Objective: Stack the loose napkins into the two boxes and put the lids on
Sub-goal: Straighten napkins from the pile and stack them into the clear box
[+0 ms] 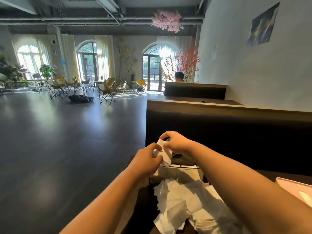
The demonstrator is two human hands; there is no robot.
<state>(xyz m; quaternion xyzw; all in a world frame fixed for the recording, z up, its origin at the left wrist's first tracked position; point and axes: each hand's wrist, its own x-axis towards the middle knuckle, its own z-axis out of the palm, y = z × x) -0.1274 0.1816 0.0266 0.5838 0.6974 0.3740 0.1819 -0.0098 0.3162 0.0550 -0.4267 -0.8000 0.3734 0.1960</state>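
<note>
**Both hands on one napkin, over the box**

bench back (228, 132): dark, the biggest thing in frame. It runs across the far side of the table, right of the open floor.

table (143, 198): dark and mostly covered, only a strip shows on the left. Its near edge is cut off at frame bottom.

loose napkins (182, 203): white crumpled heap on the near part of the table, between the two forearms. The right part is hidden under the right forearm and the near part runs out of frame. Count not readable.

box (179, 173): pale, translucent-looking, just beyond the heap and touching its far edge. The top looks open. Contents can't be told, since the wall is washed out and the left hand covers the left corner. A dark shape sits right behind it under the right hand; can't tell if that is the second box.

pink flat piece (293, 186): on the table right of the right forearm, cut by the right frame edge. Lid, tray or box, can't tell. Something white lies on it.

left hand (145, 160) and right hand (177, 144): close together, raised over the box's far-left corner. Both pinch the same folded napkin (165, 154), the left at its left edge, the right at the top. Its lower edge hangs at the box rim; contact unclear.
</note>
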